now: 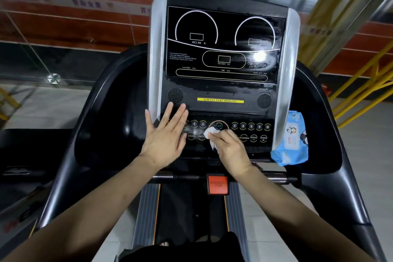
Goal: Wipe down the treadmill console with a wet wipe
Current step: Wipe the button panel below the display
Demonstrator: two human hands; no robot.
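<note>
Gym floor by glass wall; treadmill console (221,83) tilted toward user, wipe pack (292,140) propped at its right edge, within reach. Left hand (164,136) flat, fingers spread, on lower-left keypad, likely bracing. Right hand (230,148) closed around bunched wet wipe (212,135), pressed beside START button (218,126).

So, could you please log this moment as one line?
right hand: presses wet wipe on button panel | left hand: flat, open | wipes pack: console right
</note>
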